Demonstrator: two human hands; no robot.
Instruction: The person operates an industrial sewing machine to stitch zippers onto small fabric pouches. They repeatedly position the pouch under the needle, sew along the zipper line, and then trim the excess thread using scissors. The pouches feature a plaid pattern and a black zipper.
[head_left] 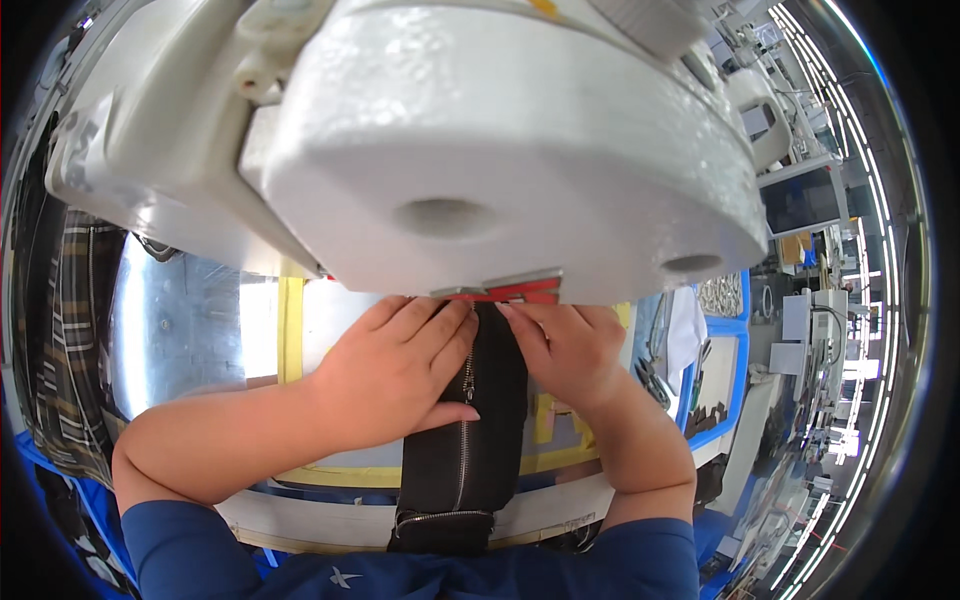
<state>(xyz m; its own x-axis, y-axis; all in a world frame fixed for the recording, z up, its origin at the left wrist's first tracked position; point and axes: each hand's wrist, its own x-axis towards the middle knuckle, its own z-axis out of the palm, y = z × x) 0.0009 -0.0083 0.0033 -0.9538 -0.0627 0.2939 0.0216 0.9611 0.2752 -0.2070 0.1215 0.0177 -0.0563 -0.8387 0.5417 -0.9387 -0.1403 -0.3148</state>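
Observation:
A long black fabric piece with a metal zipper (pixel 462 462) runs from my body up under the white head of a sewing machine (pixel 520 200). My left hand (pixel 395 370) lies flat on its left side, fingers stretched toward the machine and thumb across the zipper. At the right edge of the fabric, my right hand (pixel 570 350) has thumb and forefinger drawn together on it, close under the machine. A red part (pixel 510 294) shows at the lower rim of the machine head. The needle area and some of my fingertips are hidden by it.
Yellow tape (pixel 290 330) borders the work surface. On the right, a blue tray (pixel 742 385) holds metal parts, with scissor-like tools (pixel 655 380) and a white cloth (pixel 685 330) beside it. Plaid fabric (pixel 75 340) hangs at the left. Machines and a monitor (pixel 803 197) stand farther right.

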